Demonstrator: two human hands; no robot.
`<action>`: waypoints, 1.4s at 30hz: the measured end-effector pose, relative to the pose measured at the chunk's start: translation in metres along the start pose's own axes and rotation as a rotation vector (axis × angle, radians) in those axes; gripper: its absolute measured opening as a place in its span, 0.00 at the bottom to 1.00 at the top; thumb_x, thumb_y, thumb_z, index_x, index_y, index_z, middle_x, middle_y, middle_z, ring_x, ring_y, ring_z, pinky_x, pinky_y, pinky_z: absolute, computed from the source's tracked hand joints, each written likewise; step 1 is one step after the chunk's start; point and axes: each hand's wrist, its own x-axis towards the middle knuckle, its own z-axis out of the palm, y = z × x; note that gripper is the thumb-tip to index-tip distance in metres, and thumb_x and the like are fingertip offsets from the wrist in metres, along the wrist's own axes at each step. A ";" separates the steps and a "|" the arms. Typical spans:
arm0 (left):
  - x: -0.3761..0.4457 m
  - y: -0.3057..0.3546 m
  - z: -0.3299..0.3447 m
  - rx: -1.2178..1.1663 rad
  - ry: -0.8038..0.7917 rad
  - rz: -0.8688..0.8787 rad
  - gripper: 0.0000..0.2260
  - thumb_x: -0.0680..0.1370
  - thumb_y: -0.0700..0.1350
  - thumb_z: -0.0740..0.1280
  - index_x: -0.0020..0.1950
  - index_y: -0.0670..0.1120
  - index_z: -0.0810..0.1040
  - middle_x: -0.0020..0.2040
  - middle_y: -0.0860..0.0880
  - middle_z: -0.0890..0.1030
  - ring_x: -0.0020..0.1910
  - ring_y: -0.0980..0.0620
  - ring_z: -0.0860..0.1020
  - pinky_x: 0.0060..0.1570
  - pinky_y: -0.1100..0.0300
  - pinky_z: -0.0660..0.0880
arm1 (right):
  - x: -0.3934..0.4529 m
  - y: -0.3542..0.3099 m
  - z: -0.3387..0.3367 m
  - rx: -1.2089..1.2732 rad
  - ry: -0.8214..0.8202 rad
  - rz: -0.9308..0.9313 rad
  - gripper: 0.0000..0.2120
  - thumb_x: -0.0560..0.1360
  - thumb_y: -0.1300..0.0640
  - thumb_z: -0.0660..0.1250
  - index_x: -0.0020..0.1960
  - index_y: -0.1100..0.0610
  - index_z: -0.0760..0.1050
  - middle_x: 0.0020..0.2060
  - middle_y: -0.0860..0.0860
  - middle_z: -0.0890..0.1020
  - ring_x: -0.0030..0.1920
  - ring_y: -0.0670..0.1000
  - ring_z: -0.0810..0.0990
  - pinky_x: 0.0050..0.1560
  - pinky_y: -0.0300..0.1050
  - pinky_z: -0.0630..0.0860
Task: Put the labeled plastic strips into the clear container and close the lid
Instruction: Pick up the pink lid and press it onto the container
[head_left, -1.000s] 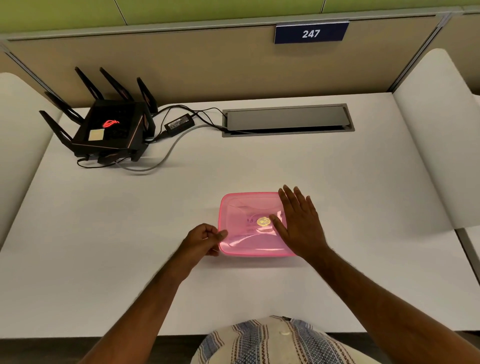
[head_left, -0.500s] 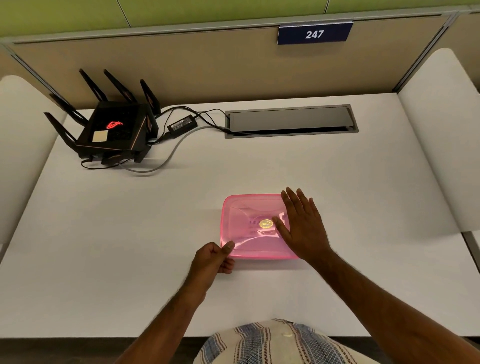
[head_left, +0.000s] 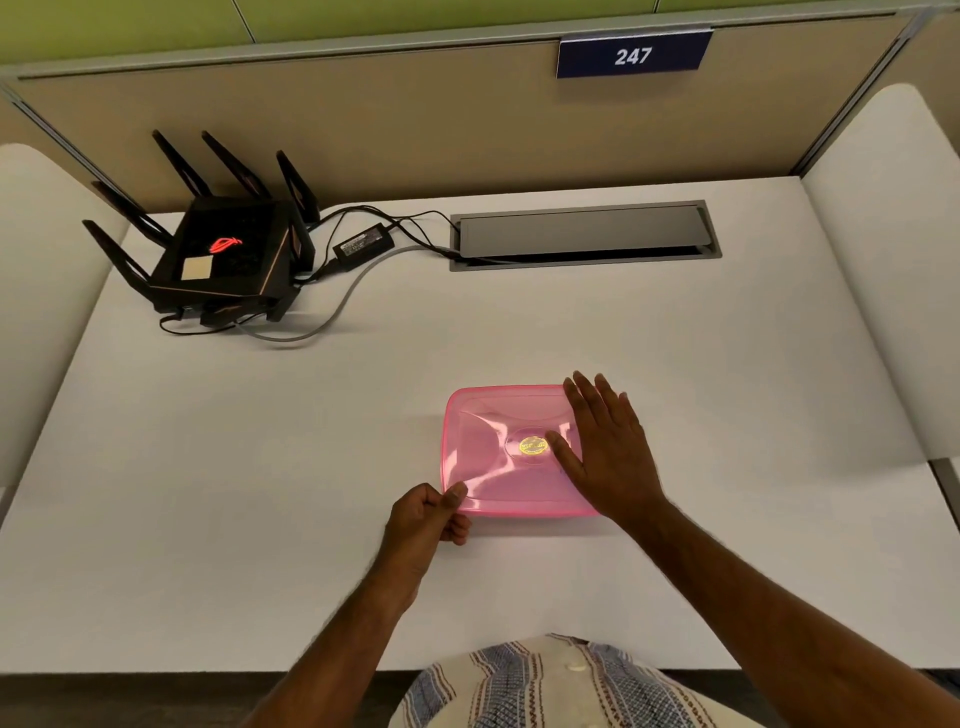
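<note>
My left fingers (head_left: 457, 525) pinch the lid (head_left: 498, 457) corner at 7 o'clock; right fingers (head_left: 597, 410) spread flat. It looks thin and bendy.

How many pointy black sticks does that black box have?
6 antennas show on the router: four fanned along its far edge, two on its left side. More could hide behind it.

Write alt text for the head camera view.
A person's right hand presses flat on a pink lidded container on a white desk, while the left hand pinches its near-left corner. A black router sits far left.
</note>
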 end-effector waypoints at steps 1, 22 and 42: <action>0.000 0.001 0.000 0.003 -0.005 -0.006 0.23 0.71 0.56 0.76 0.45 0.37 0.77 0.38 0.36 0.84 0.35 0.43 0.82 0.40 0.51 0.82 | 0.000 0.000 0.000 0.004 0.002 -0.001 0.34 0.82 0.36 0.52 0.82 0.54 0.54 0.81 0.50 0.57 0.82 0.52 0.50 0.80 0.56 0.53; 0.038 0.044 -0.006 0.352 0.133 0.114 0.18 0.74 0.64 0.71 0.45 0.49 0.77 0.40 0.50 0.83 0.32 0.53 0.81 0.40 0.51 0.81 | 0.008 0.024 -0.009 0.752 0.083 0.452 0.22 0.82 0.48 0.64 0.73 0.57 0.69 0.70 0.52 0.74 0.73 0.53 0.70 0.72 0.47 0.65; 0.063 0.086 0.016 0.226 0.146 0.112 0.11 0.77 0.50 0.74 0.56 0.45 0.85 0.51 0.49 0.86 0.51 0.49 0.84 0.55 0.52 0.81 | 0.015 0.032 -0.035 0.973 -0.026 0.616 0.11 0.80 0.50 0.68 0.57 0.55 0.82 0.52 0.48 0.85 0.53 0.48 0.83 0.56 0.45 0.77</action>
